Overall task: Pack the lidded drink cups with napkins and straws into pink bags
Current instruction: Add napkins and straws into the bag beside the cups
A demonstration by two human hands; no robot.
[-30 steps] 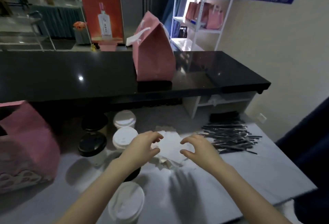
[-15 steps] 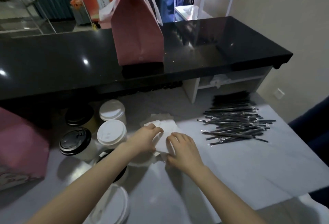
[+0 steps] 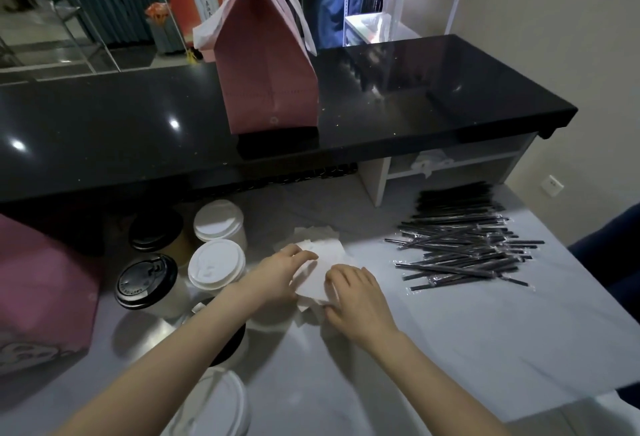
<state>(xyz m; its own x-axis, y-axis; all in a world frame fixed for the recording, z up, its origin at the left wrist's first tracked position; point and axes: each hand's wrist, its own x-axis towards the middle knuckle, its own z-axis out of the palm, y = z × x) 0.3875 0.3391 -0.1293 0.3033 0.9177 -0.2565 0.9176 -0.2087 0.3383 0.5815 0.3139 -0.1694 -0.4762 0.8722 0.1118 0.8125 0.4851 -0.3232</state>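
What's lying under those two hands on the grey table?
A loose pile of white napkins, with the left hand and right hand on top. The hands cover the pile's middle, so the number of napkins cannot be seen.

A glossy black counter point(image 3: 433, 96) stands above the pale worktop point(image 3: 467, 349), with white shelving point(image 3: 398, 25) and a beige wall point(image 3: 561, 27) behind.

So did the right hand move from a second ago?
Yes. The right hand went left, away from the straws, and came down onto the napkins, which it only hovered beside before.
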